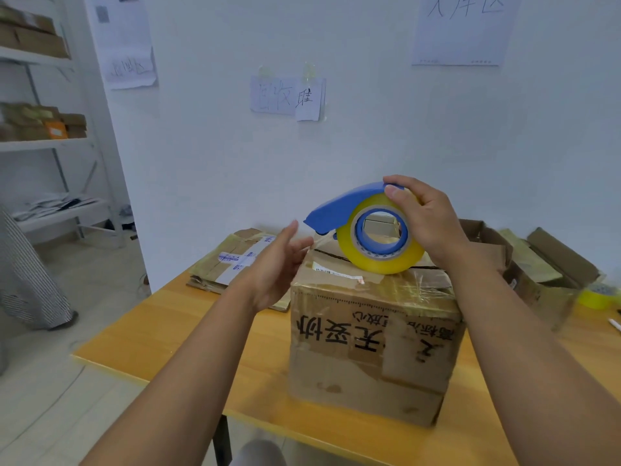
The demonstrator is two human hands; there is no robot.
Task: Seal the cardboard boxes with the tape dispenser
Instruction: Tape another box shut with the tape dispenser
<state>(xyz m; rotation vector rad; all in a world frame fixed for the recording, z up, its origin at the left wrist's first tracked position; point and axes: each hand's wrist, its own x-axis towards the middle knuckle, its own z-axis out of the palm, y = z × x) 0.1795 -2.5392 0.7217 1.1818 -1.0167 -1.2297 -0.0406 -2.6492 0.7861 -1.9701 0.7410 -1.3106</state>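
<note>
Nearest to you, at the front of the yellow wooden table [161, 334], stands the cardboard box [373, 348] you are sealing, its front face printed with black characters that read upside down from where you stand, and its top flaps closed under old glossy tape and a white label. Your right hand [426, 223] grips the tape dispenser [363, 227] from the right side, thumb curled over the blue hood and fingers wrapped behind the roll; the yellowish roll rests on the top of the box near its far edge, with the blue nose pointing left. A short length of clear tape runs from the nose down toward the box's upper left corner. Your left hand [279, 264] is held open, fingers straight and together, palm turned right, just beside that corner and the loose tape; whether the fingertips touch the tape you cannot tell. Behind your left hand lies a flattened carton [232, 260] with white and blue tape on it. Farther right, behind the box, sit open boxes [537, 264] and a spare roll of yellow tape [599, 297] near the table's right edge. Beyond, on the white wall, hang handwritten paper signs [289, 99], and at far left a white shelf [47, 142] holds more cartons.
</note>
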